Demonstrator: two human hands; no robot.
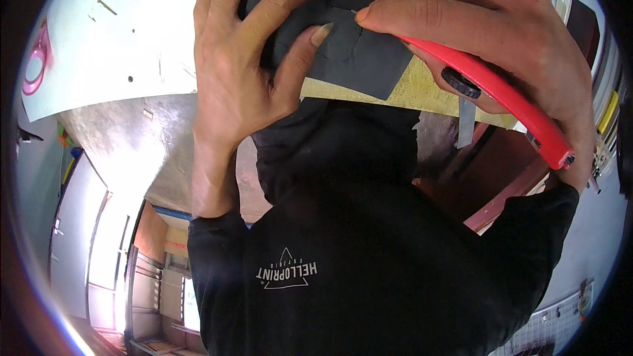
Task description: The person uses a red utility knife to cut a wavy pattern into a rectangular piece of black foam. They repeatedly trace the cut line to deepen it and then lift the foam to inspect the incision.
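A dark grey sheet [377, 66] lies on a yellow worn mat [428, 89] near the table's front edge. Thin cut lines, one of them curved, show on its surface. My left hand [247, 46] presses the sheet flat, thumb and fingers spread over its left part. My right hand [475, 16] is closed around a red utility knife [501, 82] with a black round knob. The knife's tip end, mostly hidden by my fingers, meets the sheet near its upper middle. The knife's rear end points down to the right.
Pink-handled scissors [37, 59] lie at the far left of the white tabletop [125, 39]. A grey strip [466, 122] hangs over the front edge below my right hand. My black shirt [389, 244] is close to the table. A white door [78, 237] stands at lower left.
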